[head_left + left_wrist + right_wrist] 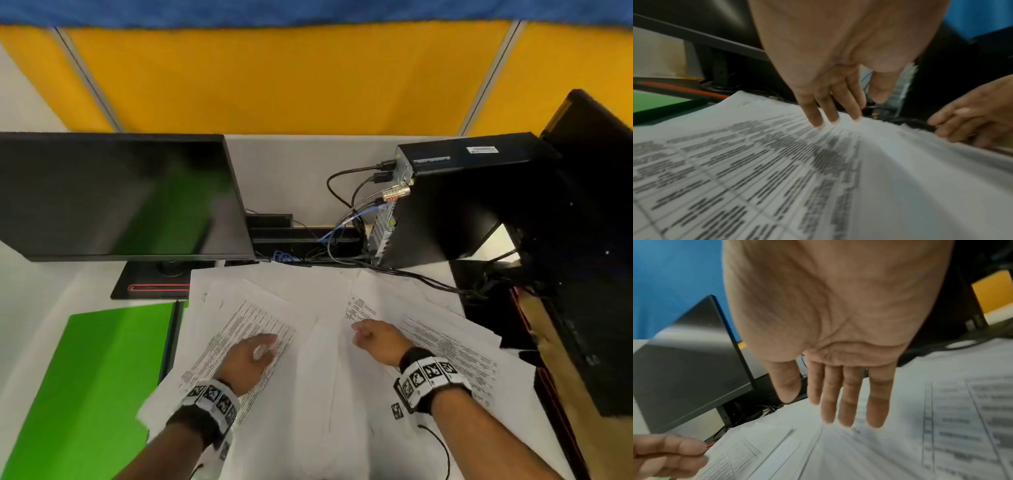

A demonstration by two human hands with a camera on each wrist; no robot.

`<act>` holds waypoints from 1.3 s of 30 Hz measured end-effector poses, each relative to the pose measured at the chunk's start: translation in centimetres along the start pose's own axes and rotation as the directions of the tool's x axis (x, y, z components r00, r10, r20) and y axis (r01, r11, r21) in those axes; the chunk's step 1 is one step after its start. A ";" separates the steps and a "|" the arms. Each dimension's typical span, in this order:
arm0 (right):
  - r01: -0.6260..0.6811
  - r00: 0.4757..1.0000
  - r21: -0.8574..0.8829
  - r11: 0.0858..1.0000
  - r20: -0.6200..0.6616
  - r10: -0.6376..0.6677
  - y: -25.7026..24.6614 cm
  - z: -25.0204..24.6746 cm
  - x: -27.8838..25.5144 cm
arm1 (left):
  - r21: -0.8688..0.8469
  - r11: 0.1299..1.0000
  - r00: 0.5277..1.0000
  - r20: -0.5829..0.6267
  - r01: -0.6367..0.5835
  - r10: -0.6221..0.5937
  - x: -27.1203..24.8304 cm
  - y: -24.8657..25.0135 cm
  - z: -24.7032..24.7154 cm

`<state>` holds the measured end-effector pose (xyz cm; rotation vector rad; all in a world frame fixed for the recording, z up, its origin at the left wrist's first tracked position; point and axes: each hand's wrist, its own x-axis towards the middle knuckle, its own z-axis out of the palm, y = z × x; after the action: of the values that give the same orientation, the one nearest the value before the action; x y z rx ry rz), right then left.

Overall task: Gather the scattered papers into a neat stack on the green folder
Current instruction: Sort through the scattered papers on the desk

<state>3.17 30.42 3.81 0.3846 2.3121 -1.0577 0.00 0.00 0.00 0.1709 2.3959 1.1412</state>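
Note:
Several white printed papers (318, 377) lie fanned and overlapping across the middle of the desk. The green folder (102, 370) lies flat to their left, its right edge under the nearest sheets. My left hand (263, 347) rests with straight fingers on a tilted printed sheet (756, 162); in the left wrist view its fingertips (818, 121) touch that sheet near its far edge. My right hand (363, 334) is over the papers on the right, fingers straight and together (846, 415), holding nothing. The folder's corner (655, 102) shows beyond the sheet.
A black monitor (116, 195) on a black base (150, 284) stands behind the folder. A small black computer (455, 198) with cables (346, 219) sits behind the papers. Another dark screen (589, 240) stands at the right edge. A yellow partition (291, 78) closes the back.

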 end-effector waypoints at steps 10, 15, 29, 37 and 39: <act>-0.259 0.942 0.065 0.964 -0.204 0.267 -1.3 3.5 6.6 | 0.329 0.831 0.885 -0.296 0.448 -0.360 1.4 -3.1 -1.2; -0.257 0.931 -0.039 0.966 -0.276 0.237 -3.2 4.4 8.1 | 0.311 0.811 0.858 -0.318 0.496 -0.403 1.6 -2.9 -2.0; 0.042 0.971 0.184 0.982 -0.238 0.003 -2.3 2.5 7.2 | 0.000 0.867 0.844 -0.228 0.498 -0.485 2.1 -2.6 -2.7; 0.098 0.964 0.213 0.972 -0.264 -0.039 -3.6 3.0 6.4 | 0.254 0.887 0.906 -0.285 0.386 -0.313 0.8 -2.5 -0.8; 0.094 0.951 0.321 0.943 -0.309 0.010 -3.0 2.8 6.7 | 0.150 0.917 0.906 -0.277 0.370 -0.320 1.0 -3.0 -0.9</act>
<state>-2.59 26.51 0.15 0.6749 2.4140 -1.5105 -1.07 -2.29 -2.17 -0.3443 2.6181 0.7938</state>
